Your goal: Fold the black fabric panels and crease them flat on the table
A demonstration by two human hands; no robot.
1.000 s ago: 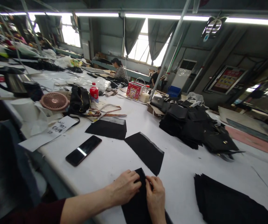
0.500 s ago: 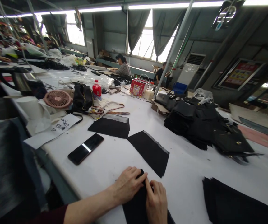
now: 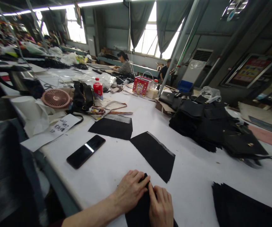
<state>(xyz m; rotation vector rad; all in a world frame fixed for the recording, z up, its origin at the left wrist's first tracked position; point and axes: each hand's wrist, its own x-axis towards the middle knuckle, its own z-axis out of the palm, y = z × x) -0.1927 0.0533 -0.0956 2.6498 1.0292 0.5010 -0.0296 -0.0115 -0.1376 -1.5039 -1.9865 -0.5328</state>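
Note:
Both my hands rest on a black fabric piece [image 3: 138, 211] at the near edge of the white table [image 3: 197, 176]. My left hand [image 3: 130, 190] pinches its top corner, and my right hand [image 3: 161, 206] presses down right beside it, fingers touching the same edge. Most of this piece is hidden under my hands or cut off by the frame. Two more flat black pieces lie further out: one [image 3: 155, 154] just beyond my hands, another [image 3: 112, 126] to its left.
A black phone [image 3: 85, 150] lies to the left, near a handwritten paper [image 3: 60, 126]. A pile of black bags [image 3: 216, 129] sits at the right, a black sheet stack [image 3: 245, 208] at lower right. Pink fan [image 3: 55, 98], black handbag [image 3: 82, 97], red-capped bottle [image 3: 98, 88] behind. Two people work far back.
The view has tilted up and shifted a little, so my hands sit lower in the frame. Both hands stay on the top edge of the black piece with only slight finger movement.

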